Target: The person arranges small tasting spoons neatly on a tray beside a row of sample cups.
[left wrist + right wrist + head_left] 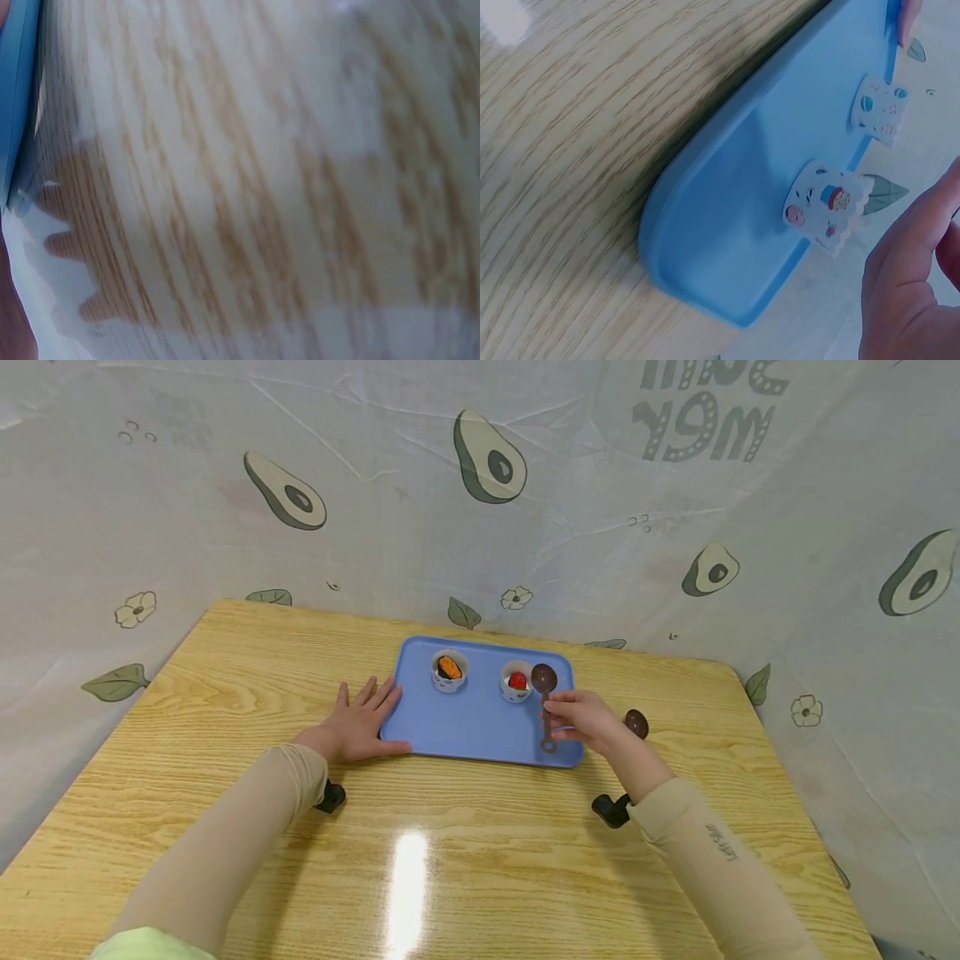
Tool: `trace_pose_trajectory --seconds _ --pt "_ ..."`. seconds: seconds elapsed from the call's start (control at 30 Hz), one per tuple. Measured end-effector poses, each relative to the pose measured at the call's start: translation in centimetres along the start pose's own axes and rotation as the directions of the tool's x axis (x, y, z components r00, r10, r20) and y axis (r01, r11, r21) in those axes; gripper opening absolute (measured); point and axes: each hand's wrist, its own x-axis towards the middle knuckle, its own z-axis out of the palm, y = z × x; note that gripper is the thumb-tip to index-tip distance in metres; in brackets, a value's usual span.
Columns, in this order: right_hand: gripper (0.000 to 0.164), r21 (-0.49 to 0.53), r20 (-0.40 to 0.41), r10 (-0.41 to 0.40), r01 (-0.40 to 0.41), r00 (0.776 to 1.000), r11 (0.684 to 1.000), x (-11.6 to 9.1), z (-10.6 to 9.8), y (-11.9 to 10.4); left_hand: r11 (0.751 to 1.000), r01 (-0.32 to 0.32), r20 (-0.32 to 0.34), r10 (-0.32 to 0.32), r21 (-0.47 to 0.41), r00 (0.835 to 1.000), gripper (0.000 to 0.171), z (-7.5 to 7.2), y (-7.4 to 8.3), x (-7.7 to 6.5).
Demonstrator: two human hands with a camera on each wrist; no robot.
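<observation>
A blue tray (480, 727) lies on the wooden table (480, 852). On its far side stand two small white paper cups, one with an orange piece (449, 670) and one with a red piece (516, 682). A brown spoon (544, 679) lies on the tray's right side, bowl next to the red cup. My right hand (561, 714) pinches its handle. My left hand (367, 722) rests flat on the table, fingers straight, touching the tray's left edge. The right wrist view shows the tray (765, 172), both cups (825, 206) and part of my right hand (911, 292).
A second brown rounded piece (636, 723) lies on the table just right of the tray. A cloth with avocado prints hangs behind and beside the table. The left wrist view is blurred wood grain with the tray's edge (15, 90) at the left.
</observation>
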Motion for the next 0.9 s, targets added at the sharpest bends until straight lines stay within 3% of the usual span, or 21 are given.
trace_pose_trajectory --seconds 0.43,0.9 --pt "0.037 0.001 -0.001 -0.001 0.001 1.0 1.0 0.9 2.4 -1.0 1.0 0.001 0.002 -0.001 -0.005 1.0 0.1 -0.1 0.0 -0.1" --pt "0.037 0.083 -0.03 0.021 -0.018 0.999 0.996 2.5 5.5 -1.7 1.0 0.004 0.009 -0.003 -0.005 1.0 0.1 -0.1 0.1 -0.2"
